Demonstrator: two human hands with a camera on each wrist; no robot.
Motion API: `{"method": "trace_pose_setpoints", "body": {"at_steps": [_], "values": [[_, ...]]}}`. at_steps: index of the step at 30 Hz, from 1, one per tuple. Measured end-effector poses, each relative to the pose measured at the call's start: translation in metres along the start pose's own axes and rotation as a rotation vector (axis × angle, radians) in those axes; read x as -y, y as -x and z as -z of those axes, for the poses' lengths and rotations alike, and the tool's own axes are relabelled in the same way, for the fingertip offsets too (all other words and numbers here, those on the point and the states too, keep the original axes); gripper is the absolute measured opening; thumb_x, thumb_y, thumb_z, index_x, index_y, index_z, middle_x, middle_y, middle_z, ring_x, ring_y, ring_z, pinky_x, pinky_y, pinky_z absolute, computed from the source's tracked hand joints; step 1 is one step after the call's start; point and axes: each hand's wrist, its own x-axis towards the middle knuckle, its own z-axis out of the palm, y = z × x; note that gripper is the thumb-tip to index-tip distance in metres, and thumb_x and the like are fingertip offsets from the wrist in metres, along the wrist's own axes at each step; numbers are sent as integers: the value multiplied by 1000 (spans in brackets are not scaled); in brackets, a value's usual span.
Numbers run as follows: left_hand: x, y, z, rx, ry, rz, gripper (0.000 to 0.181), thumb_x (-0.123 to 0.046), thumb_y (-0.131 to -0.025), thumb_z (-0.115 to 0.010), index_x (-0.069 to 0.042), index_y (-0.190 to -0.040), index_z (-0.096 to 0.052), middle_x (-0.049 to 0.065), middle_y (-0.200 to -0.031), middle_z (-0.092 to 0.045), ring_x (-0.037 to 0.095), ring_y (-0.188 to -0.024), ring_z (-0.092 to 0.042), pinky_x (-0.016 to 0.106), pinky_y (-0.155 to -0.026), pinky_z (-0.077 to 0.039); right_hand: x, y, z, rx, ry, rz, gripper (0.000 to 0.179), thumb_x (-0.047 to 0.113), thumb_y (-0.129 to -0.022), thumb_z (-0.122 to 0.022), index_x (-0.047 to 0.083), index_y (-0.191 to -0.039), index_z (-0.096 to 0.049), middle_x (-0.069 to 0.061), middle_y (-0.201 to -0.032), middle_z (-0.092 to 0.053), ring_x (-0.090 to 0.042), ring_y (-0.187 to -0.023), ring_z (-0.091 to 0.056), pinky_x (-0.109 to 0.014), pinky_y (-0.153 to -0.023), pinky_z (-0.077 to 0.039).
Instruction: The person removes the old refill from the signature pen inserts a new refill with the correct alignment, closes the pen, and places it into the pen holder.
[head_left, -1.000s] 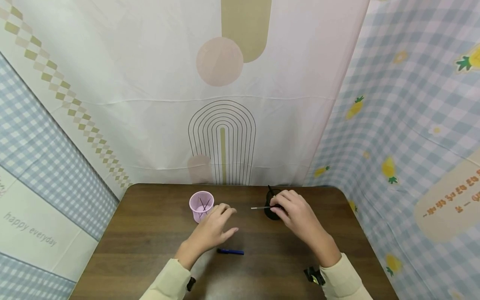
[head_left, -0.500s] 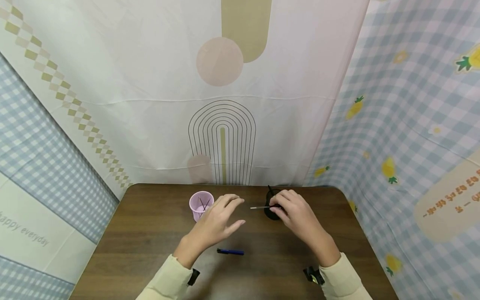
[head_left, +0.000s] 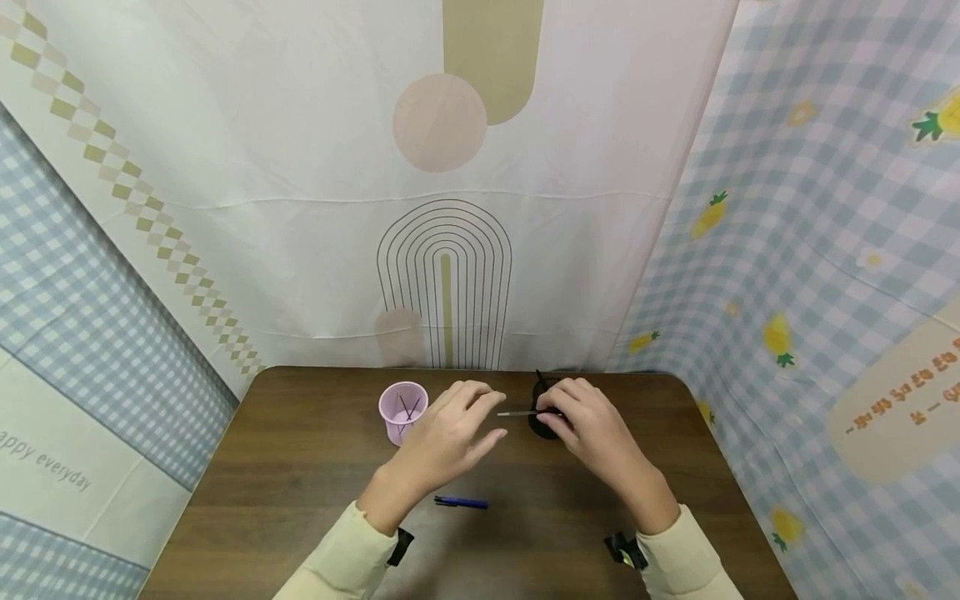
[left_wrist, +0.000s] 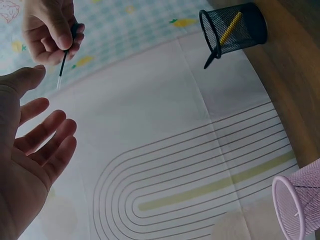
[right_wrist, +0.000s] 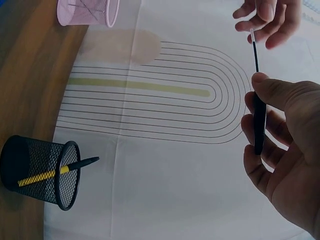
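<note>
My right hand point(head_left: 592, 425) pinches a small screwdriver point(right_wrist: 259, 120) by its black handle, the thin shaft pointing left toward the other hand. In the right wrist view the thumb lies at the top of the handle and the fingers curl behind it. My left hand point(head_left: 453, 429) holds nothing, thumb and fingers apart, with the fingertips close to the screwdriver's pale tip. Just behind the right hand stands a black mesh pen cup point(right_wrist: 65, 175), partly hidden in the head view. A yellow and black pen point(right_wrist: 50, 175) leans inside it.
A pink mesh cup point(head_left: 392, 427) with thin dark sticks in it stands behind the left hand. On the brown wooden table point(head_left: 300, 467) a blue pen point(head_left: 461, 502) lies in front of the hands. Patterned cloth point(head_left: 322, 250) hangs at the back and sides.
My left hand has moved right, from beside the pink cup to the screwdriver's tip, its fingers and thumb reaching toward it. The right hand stays nearly still with the screwdriver.
</note>
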Motion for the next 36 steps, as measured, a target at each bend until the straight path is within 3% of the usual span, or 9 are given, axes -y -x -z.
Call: {"method": "trace_pose_setpoints", "body": {"at_steps": [9, 23, 36], "values": [[-5, -9, -5, 42, -24, -17, 31, -22, -92, -79, -8, -118, -70, 6, -113, -65, 19, -101, -63, 28, -88, -55, 3, 1, 0, -7, -18, -9, 26, 9, -80, -87, 15, -98, -69, 3, -101, -67, -15, -90, -60, -34, -76, -53], [-10, -15, -14, 11, -104, -59, 18, -19, -91, -79, -11, -105, -71, 1, -95, -61, 17, -85, -59, 30, -69, -50, 8, 0, -1, -11, -43, -8, 24, 10, -81, -86, 14, -98, -69, 2, -100, -68, -16, -90, -60, -33, -75, -53], [-13, -16, -19, 2, -86, -61, 12, -13, -90, -79, -12, -98, -70, 1, -92, -59, 17, -85, -59, 29, -71, -49, 9, -2, -3, -51, -47, 8, 27, 6, -77, -88, 13, -96, -70, 3, -97, -68, -15, -88, -61, -32, -74, -53]]}}
